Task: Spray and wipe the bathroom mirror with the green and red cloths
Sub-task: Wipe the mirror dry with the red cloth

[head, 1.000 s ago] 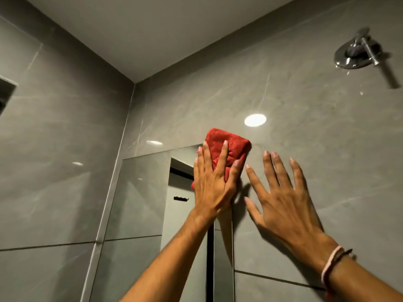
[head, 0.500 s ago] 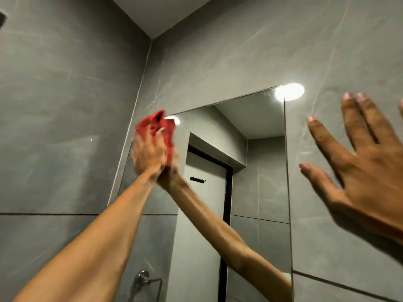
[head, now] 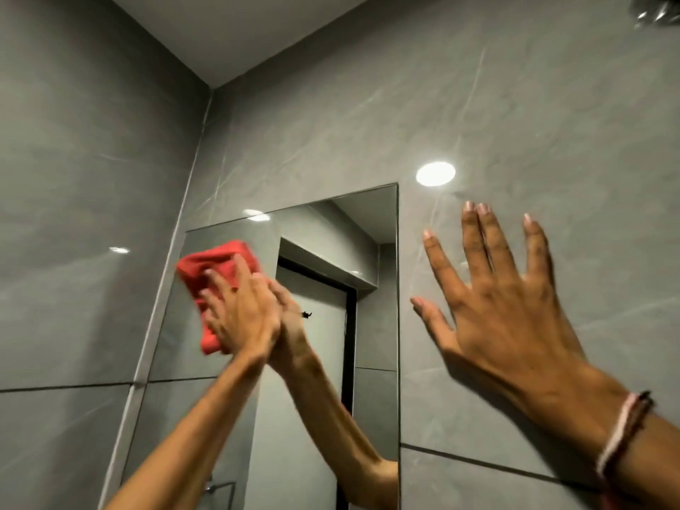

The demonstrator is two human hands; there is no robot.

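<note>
The frameless bathroom mirror [head: 375, 325] is set into the grey tiled wall, its top edge at mid-height of the view. My left hand [head: 243, 311] presses a folded red cloth [head: 217, 268] flat against the mirror's upper left part, and the arm's reflection meets it in the glass. My right hand [head: 496, 307] lies open, fingers spread, on the wall tile just right of the mirror's right edge. It holds nothing. No green cloth or spray bottle is in view.
Grey wall tiles [head: 73, 215] form a corner left of the mirror. A chrome shower fitting [head: 655, 9] shows at the top right edge. The mirror reflects a doorway [head: 312, 362] and a metal fixture [head: 220, 489] low down. A ceiling light glare [head: 435, 173] sits on the tile.
My left hand swept the red cloth from the mirror's top right corner to its left side, then slightly down and right. My right hand stayed flat on the tile.
</note>
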